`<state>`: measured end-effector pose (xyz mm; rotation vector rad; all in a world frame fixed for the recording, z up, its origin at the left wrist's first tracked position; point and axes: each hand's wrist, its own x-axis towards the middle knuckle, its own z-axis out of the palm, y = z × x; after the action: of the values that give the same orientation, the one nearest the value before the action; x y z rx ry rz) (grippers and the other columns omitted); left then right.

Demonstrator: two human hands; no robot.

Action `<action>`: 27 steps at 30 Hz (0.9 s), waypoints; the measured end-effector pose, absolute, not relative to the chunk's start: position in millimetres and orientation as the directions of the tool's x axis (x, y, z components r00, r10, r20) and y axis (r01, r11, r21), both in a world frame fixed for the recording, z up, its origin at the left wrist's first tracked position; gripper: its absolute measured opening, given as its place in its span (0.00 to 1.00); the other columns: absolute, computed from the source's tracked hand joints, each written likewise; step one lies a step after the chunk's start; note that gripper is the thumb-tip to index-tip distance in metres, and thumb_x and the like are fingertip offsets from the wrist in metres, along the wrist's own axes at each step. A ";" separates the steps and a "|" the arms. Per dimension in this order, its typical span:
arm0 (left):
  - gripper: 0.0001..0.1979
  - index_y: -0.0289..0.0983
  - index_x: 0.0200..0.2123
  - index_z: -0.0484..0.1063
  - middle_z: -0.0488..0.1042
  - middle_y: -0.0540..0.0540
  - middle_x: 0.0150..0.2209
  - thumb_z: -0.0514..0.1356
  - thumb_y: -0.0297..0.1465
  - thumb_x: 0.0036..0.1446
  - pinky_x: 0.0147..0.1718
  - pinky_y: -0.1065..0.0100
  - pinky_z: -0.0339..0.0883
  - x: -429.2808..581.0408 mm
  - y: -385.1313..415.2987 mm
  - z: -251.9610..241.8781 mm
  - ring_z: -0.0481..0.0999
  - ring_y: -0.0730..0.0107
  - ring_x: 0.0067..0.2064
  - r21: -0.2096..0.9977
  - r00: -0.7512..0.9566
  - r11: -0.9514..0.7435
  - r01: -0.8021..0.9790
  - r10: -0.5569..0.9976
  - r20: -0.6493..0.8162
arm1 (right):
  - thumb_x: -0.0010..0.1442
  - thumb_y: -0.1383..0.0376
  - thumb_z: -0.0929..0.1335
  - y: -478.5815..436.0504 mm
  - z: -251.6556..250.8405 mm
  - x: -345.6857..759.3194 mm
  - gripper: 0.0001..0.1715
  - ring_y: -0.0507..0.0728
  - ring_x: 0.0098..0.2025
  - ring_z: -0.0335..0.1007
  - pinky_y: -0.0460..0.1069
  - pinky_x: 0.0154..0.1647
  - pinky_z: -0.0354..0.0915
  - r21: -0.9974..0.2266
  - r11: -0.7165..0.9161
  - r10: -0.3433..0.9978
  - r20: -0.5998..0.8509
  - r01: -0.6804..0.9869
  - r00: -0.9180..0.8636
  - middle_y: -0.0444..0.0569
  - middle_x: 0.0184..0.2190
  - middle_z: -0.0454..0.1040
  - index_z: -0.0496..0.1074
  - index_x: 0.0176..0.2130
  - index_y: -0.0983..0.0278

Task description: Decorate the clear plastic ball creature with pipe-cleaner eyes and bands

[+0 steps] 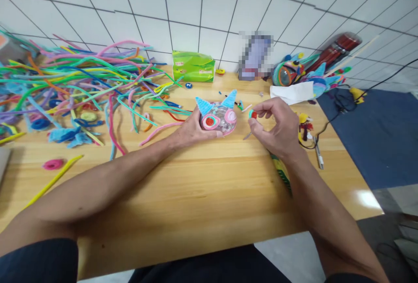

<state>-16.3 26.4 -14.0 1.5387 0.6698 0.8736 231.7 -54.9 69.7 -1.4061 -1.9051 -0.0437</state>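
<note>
My left hand [191, 129] grips the lower left edge of a small pipe-cleaner animal face [219, 117] with two blue ears and pink coiled eyes, held on the wooden table [196, 187]. My right hand [276, 128] is just to the right of the face, its thumb and forefinger pinched on a tiny red and green coil [252, 114]. A thin stick or pin [247, 135] pokes out below that hand.
A big heap of coloured pipe cleaners [75, 82] covers the table's left. A green tissue pack [193, 66] stands at the wall. Finished pipe-cleaner figures [303, 74], white tissue [292, 93] and a cable [329, 119] lie at the right edge. A pink coil [52, 164] lies front left.
</note>
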 end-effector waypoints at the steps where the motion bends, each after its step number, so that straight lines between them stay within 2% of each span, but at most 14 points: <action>1: 0.54 0.40 0.69 0.62 0.75 0.34 0.65 0.81 0.46 0.44 0.66 0.41 0.71 -16.7 26.6 -14.0 0.77 0.39 0.65 0.987 0.563 -0.151 -0.061 0.811 0.159 | 0.62 0.62 0.73 -53.7 69.7 226.8 0.08 0.61 0.38 0.75 0.58 0.42 0.73 -0.386 0.421 0.792 0.598 0.821 -0.125 0.48 0.37 0.78 0.74 0.42 0.55; 5: 0.54 0.40 0.69 0.63 0.74 0.34 0.66 0.82 0.46 0.43 0.69 0.41 0.68 -17.0 28.5 -16.7 0.75 0.39 0.68 0.982 0.584 -0.167 -0.087 0.790 0.186 | 0.63 0.62 0.72 -46.0 56.5 218.4 0.07 0.59 0.37 0.74 0.57 0.39 0.72 -0.391 0.484 0.761 0.630 0.783 -0.155 0.47 0.35 0.78 0.72 0.42 0.55; 11: 0.57 0.41 0.71 0.61 0.75 0.35 0.64 0.83 0.45 0.42 0.68 0.41 0.70 -17.8 28.2 -18.8 0.76 0.39 0.67 0.984 0.578 -0.167 -0.056 0.798 0.168 | 0.62 0.64 0.72 -43.0 39.1 220.6 0.06 0.58 0.36 0.74 0.54 0.37 0.70 -0.450 0.507 0.762 0.632 0.735 -0.139 0.45 0.34 0.77 0.73 0.41 0.56; 16: 0.58 0.42 0.72 0.61 0.74 0.34 0.67 0.83 0.46 0.42 0.67 0.40 0.71 -18.6 27.6 -16.7 0.76 0.37 0.67 0.985 0.588 -0.168 -0.041 0.793 0.160 | 0.63 0.64 0.72 -42.5 32.5 218.9 0.04 0.57 0.36 0.74 0.54 0.38 0.69 -0.593 0.449 0.822 0.568 0.668 -0.049 0.45 0.35 0.77 0.75 0.41 0.57; 21: 0.55 0.41 0.71 0.63 0.74 0.34 0.67 0.82 0.46 0.44 0.70 0.40 0.67 -18.0 28.3 -18.8 0.74 0.38 0.69 0.977 0.593 -0.204 -0.055 0.781 0.196 | 0.64 0.63 0.71 -40.9 25.4 215.9 0.05 0.55 0.35 0.74 0.53 0.37 0.69 -0.735 0.368 0.883 0.468 0.570 0.034 0.44 0.35 0.79 0.76 0.42 0.58; 27: 0.53 0.41 0.71 0.63 0.75 0.36 0.66 0.81 0.45 0.47 0.71 0.41 0.66 -18.8 28.6 -20.9 0.73 0.39 0.70 0.970 0.605 -0.240 -0.048 0.766 0.220 | 0.64 0.60 0.73 -41.5 26.1 210.7 0.06 0.56 0.36 0.74 0.54 0.38 0.69 -0.681 0.378 0.879 0.477 0.627 -0.012 0.45 0.35 0.79 0.77 0.42 0.58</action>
<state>-18.8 28.6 -20.9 1.6463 0.6048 0.8555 210.7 -41.5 26.1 -1.3346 -1.7242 0.3460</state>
